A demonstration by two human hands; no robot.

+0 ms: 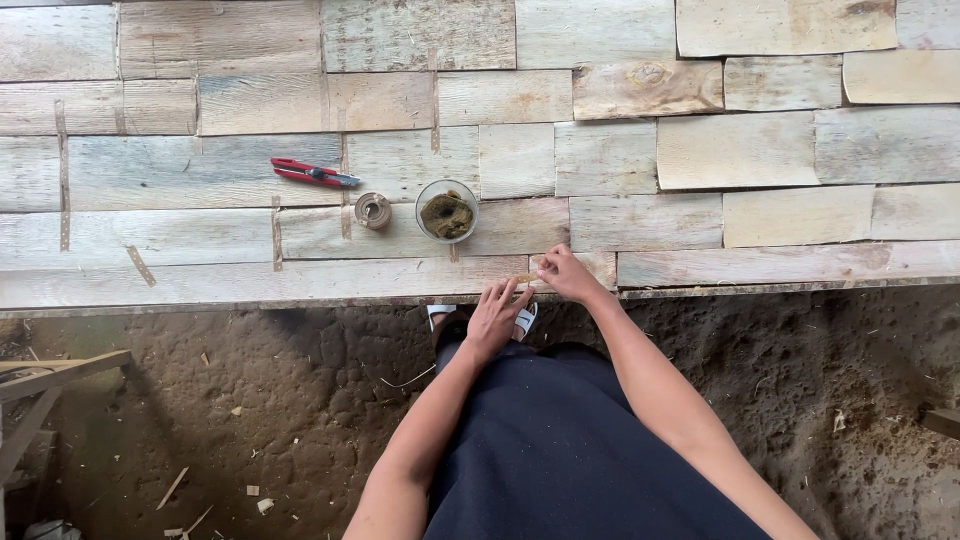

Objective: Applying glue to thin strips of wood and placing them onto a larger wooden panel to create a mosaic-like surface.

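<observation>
I am pinching a thin wooden strip (pixel 527 279) between my left hand (pixel 495 318) and right hand (pixel 567 274) fingertips at the table (pixel 300 280) edge. At ten o'clock from my hands are sitting a glass bowl (pixel 446 210), small spool (pixel 373 210) and red cutter (pixel 312 173).

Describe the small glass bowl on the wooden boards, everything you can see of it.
The glass bowl is round and clear, standing upright on the pale patchwork of wooden boards. It holds a brownish, clumpy lump that fills much of the bottom; what the lump is cannot be told. A small round spool sits just beside it, apart. Neither hand touches it; both are nearer the boards' front edge.
</observation>
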